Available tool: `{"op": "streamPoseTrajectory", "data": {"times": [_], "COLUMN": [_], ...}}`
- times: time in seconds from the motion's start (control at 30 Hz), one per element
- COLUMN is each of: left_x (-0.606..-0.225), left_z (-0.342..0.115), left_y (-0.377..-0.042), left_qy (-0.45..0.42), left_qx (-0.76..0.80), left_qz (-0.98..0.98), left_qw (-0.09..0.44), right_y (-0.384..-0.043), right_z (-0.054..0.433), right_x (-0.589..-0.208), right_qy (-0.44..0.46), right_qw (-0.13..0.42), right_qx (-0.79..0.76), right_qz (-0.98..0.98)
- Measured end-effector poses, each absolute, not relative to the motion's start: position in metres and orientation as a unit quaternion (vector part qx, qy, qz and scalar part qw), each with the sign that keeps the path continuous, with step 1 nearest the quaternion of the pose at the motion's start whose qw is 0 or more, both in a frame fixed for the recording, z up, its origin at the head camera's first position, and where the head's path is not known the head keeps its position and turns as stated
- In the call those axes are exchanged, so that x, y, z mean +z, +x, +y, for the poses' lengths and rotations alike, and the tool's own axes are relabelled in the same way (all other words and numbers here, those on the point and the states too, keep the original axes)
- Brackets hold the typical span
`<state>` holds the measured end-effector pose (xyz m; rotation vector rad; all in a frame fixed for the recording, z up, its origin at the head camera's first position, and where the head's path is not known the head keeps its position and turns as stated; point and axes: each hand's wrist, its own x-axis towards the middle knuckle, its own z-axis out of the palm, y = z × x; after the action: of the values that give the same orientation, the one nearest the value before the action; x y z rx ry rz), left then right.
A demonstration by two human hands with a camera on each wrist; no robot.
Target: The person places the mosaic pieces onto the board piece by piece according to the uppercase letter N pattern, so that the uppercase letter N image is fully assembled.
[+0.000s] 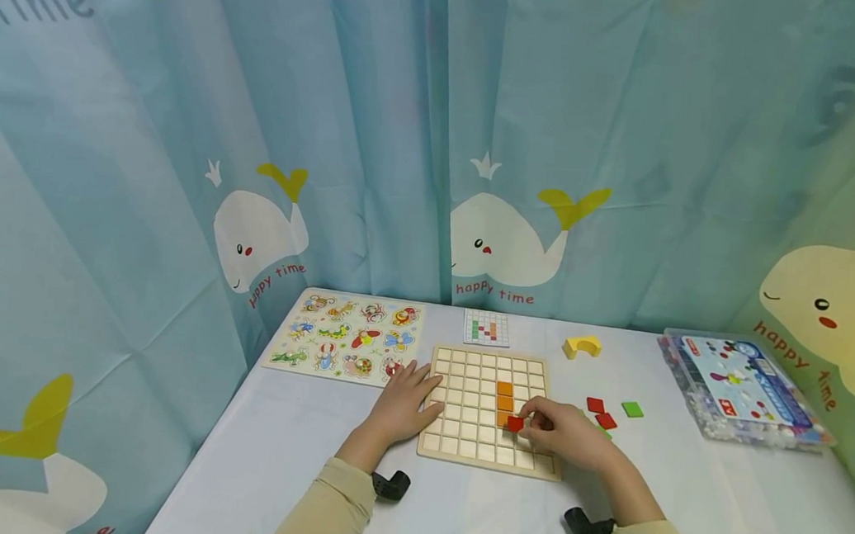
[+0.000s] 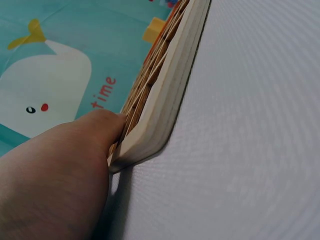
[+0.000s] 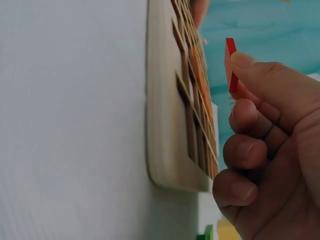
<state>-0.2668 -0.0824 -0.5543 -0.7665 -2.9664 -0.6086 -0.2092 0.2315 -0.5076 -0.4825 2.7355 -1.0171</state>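
Note:
A wooden grid board [image 1: 464, 423] lies flat on the table, with several orange tiles [image 1: 505, 389] in one column right of its middle. On the board's left edge rests my left hand [image 1: 400, 407], fingers spread; in the left wrist view its thumb [image 2: 102, 127] lies over the rim. Between thumb and index finger my right hand [image 1: 565, 432] pinches a red square tile [image 1: 515, 424]. The right wrist view has this red tile [image 3: 231, 65] held up on edge above the grid, its other fingers curled below. A pattern card [image 1: 486, 328] with coloured squares lies behind the board.
Loose red tiles [image 1: 595, 404] and green tiles [image 1: 632, 409] lie right of the board, partly behind the right hand. A yellow arch block [image 1: 581, 346] stands behind them. An insect puzzle board [image 1: 344, 335] is at back left, a plastic box [image 1: 746, 392] at far right. Curtains [image 1: 377, 131] enclose the table.

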Motion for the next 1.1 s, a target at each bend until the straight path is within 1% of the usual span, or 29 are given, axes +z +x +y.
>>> {"op": "streamPoseTrajectory", "data": {"times": [0.33, 0.57, 1.1], "left_x": [-0.556, -0.555, -0.556], "left_z": [-0.081, -0.082, -0.082], "left_y": [-0.268, -0.269, -0.268], "left_qy": [-0.246, -0.243, -0.244], "left_qx": [-0.193, -0.189, -0.19], "left_qz": [-0.95, -0.951, -0.951], "left_qw": [0.018, 0.012, 0.012], "right_y": [-0.211, -0.211, -0.207], "right_z": [0.221, 0.218, 0.207], "right_x": [-0.515, -0.518, -0.516], "right_qy": [-0.141, -0.136, -0.093], "right_qw": [0.099, 0.11, 0.12], "right_qx": [-0.33, -0.321, -0.307], "right_qz": [0.928, 0.931, 0.94]}}
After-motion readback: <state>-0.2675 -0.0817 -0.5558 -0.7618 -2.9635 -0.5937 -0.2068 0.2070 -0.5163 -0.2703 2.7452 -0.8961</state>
